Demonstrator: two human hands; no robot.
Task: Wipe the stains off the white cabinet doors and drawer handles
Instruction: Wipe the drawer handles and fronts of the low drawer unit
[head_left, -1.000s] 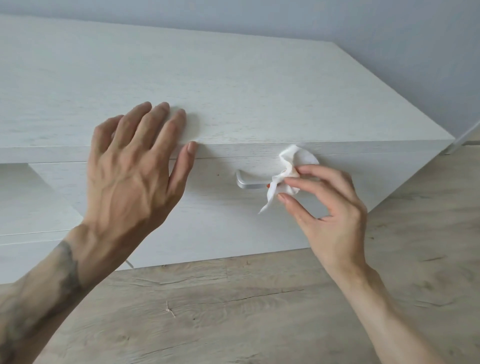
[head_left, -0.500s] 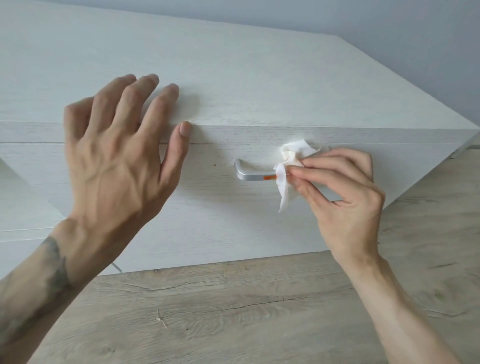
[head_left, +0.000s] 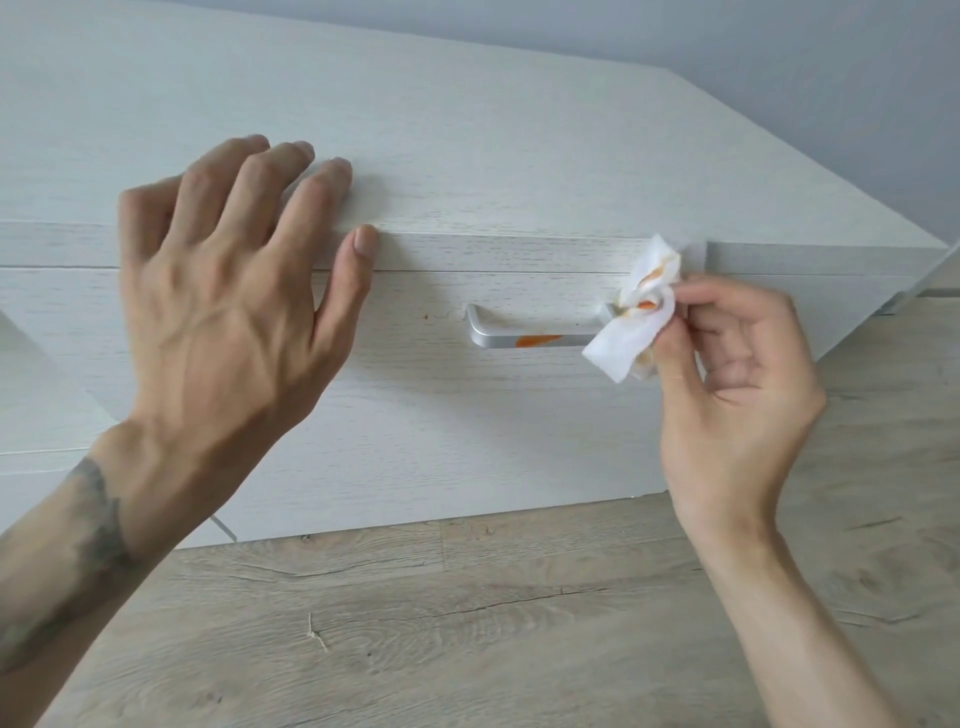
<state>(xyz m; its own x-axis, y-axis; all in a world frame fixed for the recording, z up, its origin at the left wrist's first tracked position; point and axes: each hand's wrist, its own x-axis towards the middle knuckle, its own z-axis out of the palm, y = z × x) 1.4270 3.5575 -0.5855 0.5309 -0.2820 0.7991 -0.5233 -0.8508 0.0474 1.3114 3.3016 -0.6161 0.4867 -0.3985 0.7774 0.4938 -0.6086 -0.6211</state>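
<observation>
Slid rightward along the bar since half a second ago, the wipe (head_left: 631, 332) now sits at the right end of the drawer handle (head_left: 498, 340), right of centre in the frame. The right hand (head_left: 737, 395) pinches it between thumb and fingertips. Orange marks show on its folds, and an orange smear (head_left: 537, 340) lies uncovered on the middle of the bar. At left, the left hand (head_left: 218, 322) rests spread on the top edge of the white cabinet (head_left: 467, 130), thumb against the front lip. Wood floor (head_left: 519, 623) fills the bottom.
</observation>
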